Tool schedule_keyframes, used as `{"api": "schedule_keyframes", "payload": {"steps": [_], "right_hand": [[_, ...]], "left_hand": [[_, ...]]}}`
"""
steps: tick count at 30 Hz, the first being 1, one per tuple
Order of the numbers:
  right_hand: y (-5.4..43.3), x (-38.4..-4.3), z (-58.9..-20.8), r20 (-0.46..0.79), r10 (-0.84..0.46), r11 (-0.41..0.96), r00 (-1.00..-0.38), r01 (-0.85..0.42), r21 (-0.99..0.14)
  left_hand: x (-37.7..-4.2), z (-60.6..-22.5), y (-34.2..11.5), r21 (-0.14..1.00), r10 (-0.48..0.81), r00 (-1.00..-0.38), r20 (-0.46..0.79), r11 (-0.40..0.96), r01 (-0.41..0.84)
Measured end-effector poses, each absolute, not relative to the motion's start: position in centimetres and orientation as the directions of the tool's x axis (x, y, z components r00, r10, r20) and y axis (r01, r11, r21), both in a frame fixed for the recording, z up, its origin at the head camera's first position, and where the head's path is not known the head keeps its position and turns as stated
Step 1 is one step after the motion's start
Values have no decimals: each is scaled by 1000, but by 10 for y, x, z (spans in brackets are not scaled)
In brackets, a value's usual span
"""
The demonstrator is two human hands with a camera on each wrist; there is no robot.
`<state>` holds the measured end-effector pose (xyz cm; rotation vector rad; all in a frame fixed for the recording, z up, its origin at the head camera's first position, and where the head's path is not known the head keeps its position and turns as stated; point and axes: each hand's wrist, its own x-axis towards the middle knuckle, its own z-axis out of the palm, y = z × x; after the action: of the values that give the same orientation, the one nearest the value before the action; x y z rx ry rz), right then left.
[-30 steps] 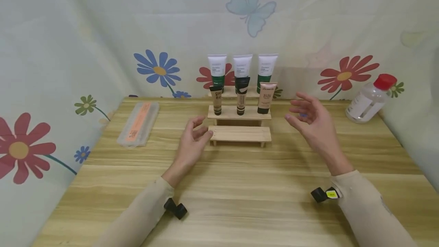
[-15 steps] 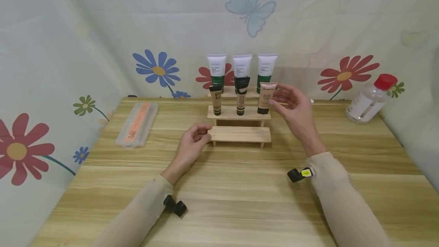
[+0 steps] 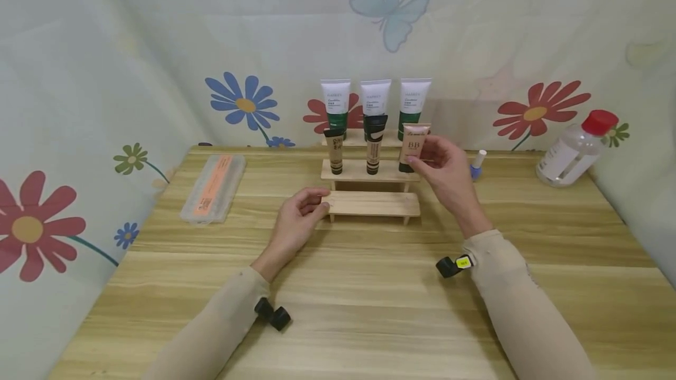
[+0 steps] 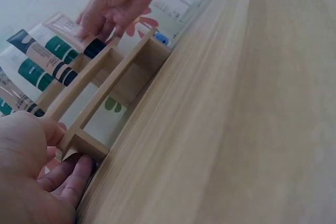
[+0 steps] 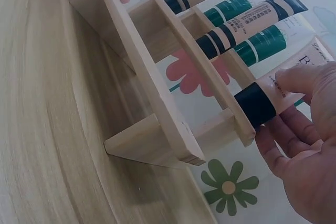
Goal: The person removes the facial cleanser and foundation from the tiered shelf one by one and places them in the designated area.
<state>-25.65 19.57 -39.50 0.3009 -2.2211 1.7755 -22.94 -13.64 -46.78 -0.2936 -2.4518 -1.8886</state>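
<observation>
My right hand (image 3: 449, 172) pinches a pinkish BB cream tube (image 3: 414, 142) with a dark cap, thumb in front and fingers behind. Its cap is at the right end of the middle step of a wooden tiered stand (image 3: 372, 203); the right wrist view shows the cap against the step. On that same step stand a small tan tube (image 3: 335, 152) and a taller black-topped tube (image 3: 374, 148). Three white-and-green tubes (image 3: 415, 98) line the top step behind. At the bottom step's left end, my left hand (image 3: 296, 219) grips the stand, thumb above and fingers below.
A clear plastic case (image 3: 213, 187) with an orange label lies at the left. Right of the stand is a small blue bottle with a white cap (image 3: 477, 166), partly behind the right hand. A red-capped clear bottle (image 3: 575, 148) stands farther right. Patterned cloth closes off the back.
My right hand has come left from beside the stand and taken hold of the BB cream tube. The small blue bottle shows more now. My left hand stays at the stand's end.
</observation>
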Motion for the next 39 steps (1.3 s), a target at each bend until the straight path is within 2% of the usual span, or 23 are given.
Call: {"api": "schedule_keyframes", "payload": {"steps": [14, 23, 28, 32, 39], "right_hand": [[205, -251, -385, 379, 56, 241, -924, -356, -903], [235, -238, -367, 401, 121, 272, -908, -358, -893], [257, -229, -356, 437, 179, 231, -881, -394, -889], [276, -222, -351, 424, 234, 171, -875, -392, -904], [310, -206, -346, 357, 318, 199, -878, -306, -931]], "left_hand": [[-227, -469, -133, 952, 97, -985, 145, 259, 165], [-225, -468, -134, 951, 98, -983, 158, 252, 178], [-224, -467, -134, 955, 95, -985, 147, 246, 167], [-225, -467, -134, 954, 93, -984, 153, 247, 172], [-224, -467, -134, 951, 95, -984, 152, 258, 172]]}}
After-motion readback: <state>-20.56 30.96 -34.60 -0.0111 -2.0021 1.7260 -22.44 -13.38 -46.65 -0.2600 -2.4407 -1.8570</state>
